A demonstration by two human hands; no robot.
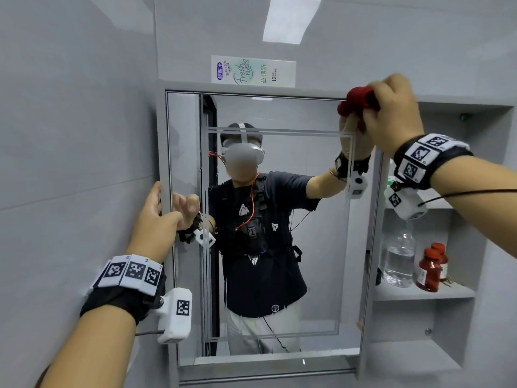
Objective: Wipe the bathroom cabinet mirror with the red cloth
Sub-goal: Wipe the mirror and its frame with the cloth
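- Right hand (391, 113) clenched round a bunched red cloth (358, 100), pressed to the top right corner of the cabinet mirror (316, 247), just under the upper frame.
- Left hand (152, 219) gripping the mirror's left edge at mid-height: thumb along the outer side of the frame, fingers curled onto the glass, as confirmed by the reflection.
- Red cloth wadded into a ball, protruding to the left of the right fingers and touching the glass.
- Open shelf niche (405, 294) right of the mirror, its middle shelf bearing a clear plastic bottle (398, 256), partly filled with clear liquid.
- Two red-brown pill bottles (429, 273) with red caps just beside the clear bottle, one behind the other.
- Upper shelf largely hidden behind the right wrist; contents not discernible.
- Toothpaste box (253, 71) lying lengthwise on top of the cabinet, against the wall.
- Right arm raised, entering from the right edge and reaching up and leftward; black wristband (428, 158) with square coded markers, white module hanging beneath.
- Left arm entering from the lower left, forearm angled upward to the mirror edge; matching marker band (131, 273) and white module at the wrist.
- In the glass: reflection of a person in a headset, dark shirt and chest harness, both arms mirrored.
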